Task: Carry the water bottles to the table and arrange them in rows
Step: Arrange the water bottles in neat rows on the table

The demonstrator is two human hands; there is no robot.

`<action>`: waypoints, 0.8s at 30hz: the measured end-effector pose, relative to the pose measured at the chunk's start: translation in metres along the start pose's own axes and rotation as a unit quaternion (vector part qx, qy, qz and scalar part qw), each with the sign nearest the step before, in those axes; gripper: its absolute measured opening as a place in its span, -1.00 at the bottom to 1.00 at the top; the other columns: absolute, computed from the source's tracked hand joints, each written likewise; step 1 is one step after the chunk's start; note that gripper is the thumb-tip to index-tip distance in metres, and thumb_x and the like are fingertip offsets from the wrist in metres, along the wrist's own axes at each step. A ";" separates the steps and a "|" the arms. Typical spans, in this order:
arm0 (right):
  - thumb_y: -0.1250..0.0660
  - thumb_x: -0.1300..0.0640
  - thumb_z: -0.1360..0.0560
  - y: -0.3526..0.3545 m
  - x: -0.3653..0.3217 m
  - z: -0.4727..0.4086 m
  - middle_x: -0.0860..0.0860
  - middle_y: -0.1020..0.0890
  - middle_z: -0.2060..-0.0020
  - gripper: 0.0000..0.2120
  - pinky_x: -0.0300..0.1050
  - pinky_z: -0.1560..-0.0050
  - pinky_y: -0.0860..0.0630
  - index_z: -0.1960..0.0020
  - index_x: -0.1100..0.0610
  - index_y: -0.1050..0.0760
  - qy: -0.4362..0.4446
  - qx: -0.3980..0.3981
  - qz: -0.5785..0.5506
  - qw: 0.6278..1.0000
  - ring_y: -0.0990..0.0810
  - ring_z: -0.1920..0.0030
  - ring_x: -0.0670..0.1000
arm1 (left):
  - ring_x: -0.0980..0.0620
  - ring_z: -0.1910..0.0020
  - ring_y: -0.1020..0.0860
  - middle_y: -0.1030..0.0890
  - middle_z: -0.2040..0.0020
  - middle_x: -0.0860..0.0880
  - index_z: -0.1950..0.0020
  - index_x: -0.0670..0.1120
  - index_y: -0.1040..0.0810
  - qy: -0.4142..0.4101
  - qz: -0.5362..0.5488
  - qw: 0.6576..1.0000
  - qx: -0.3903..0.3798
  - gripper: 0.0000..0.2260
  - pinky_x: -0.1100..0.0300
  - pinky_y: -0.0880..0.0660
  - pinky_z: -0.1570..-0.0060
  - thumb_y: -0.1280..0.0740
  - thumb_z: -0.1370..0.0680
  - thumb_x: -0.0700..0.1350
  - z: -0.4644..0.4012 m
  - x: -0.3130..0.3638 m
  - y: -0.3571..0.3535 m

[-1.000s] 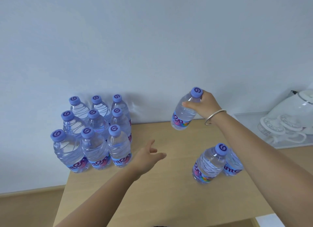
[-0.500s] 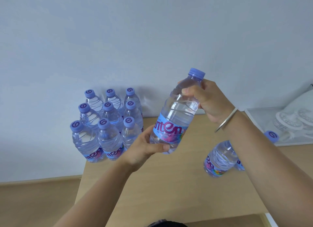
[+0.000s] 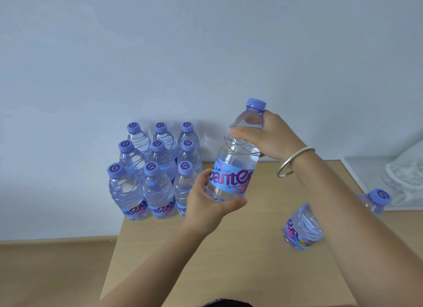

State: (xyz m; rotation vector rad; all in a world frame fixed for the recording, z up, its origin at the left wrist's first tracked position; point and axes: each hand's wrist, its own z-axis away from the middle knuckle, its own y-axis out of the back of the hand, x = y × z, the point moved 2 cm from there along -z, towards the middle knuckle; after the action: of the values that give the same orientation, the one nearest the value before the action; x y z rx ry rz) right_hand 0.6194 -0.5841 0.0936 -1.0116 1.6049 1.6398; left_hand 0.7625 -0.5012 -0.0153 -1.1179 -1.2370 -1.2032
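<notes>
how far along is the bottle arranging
Done: nine bottles stand in three rows of three at the table's back left corner. In hand: one bottle, left hand at its base, right hand near its neck. Left: two bottles standing apart on the right.

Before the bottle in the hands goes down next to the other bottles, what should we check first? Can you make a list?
1. Held water bottle gripped by both hands: left hand at its base, right hand near its neck: ok.
2. Cap on: ok.
3. Block of nine bottles upright in three rows: ok.
4. Bare table right of the block: ok.
5. Two loose bottles behind the right arm, upright: cannot tell.
</notes>
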 end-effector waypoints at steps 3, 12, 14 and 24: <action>-0.46 -0.07 -0.32 -0.002 -0.001 -0.003 0.04 -0.56 -0.15 -0.56 0.07 -0.17 -0.50 -0.12 0.10 -0.51 0.010 -0.008 -0.011 1.000 -0.53 -0.17 0.01 | 0.26 0.15 -0.61 -0.64 0.10 0.17 -0.13 0.09 -0.42 0.001 0.006 1.000 -0.004 -0.31 0.41 -0.51 0.20 -0.59 -0.06 -0.05 -0.002 -0.003 -0.002; -0.44 0.10 -0.23 -0.004 -0.005 -0.003 0.01 -0.65 0.09 -0.73 -0.19 0.01 -0.55 0.10 0.00 -0.46 0.096 -0.088 -0.071 0.989 -0.65 0.04 0.01 | 0.12 0.00 -0.62 -0.67 -0.01 0.03 -0.22 -0.09 -0.48 0.035 0.059 0.993 -0.098 -0.40 0.31 -0.54 0.10 -0.57 -0.23 -0.28 -0.016 -0.009 0.012; -0.45 0.15 -0.27 -0.007 -0.003 -0.008 0.01 -0.64 0.12 -0.73 -0.20 0.05 -0.55 0.08 0.03 -0.47 0.096 -0.091 -0.084 0.988 -0.64 0.08 -0.02 | 0.09 0.05 -0.64 -0.67 0.00 -0.04 -0.20 -0.13 -0.49 0.033 0.065 0.994 -0.085 -0.46 0.29 -0.55 0.13 -0.53 -0.27 -0.37 -0.019 -0.011 0.013; -0.46 0.12 -0.21 -0.016 0.007 -0.032 0.05 -0.68 0.06 -0.73 -0.16 0.00 -0.56 0.11 -0.02 -0.51 0.078 -0.126 -0.054 0.987 -0.65 0.10 -0.06 | 0.04 0.06 -0.65 -0.70 0.06 0.02 -0.05 0.01 -0.55 0.026 0.064 0.997 -0.046 -0.60 0.18 -0.57 0.05 -0.54 -0.30 -0.26 -0.030 -0.030 -0.006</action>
State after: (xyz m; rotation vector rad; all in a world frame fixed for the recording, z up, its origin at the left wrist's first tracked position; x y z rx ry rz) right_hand 0.6326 -0.6155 0.0808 -1.3629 1.4346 1.7550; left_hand 0.7597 -0.5300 -0.0462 -1.2076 -1.0628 -1.1953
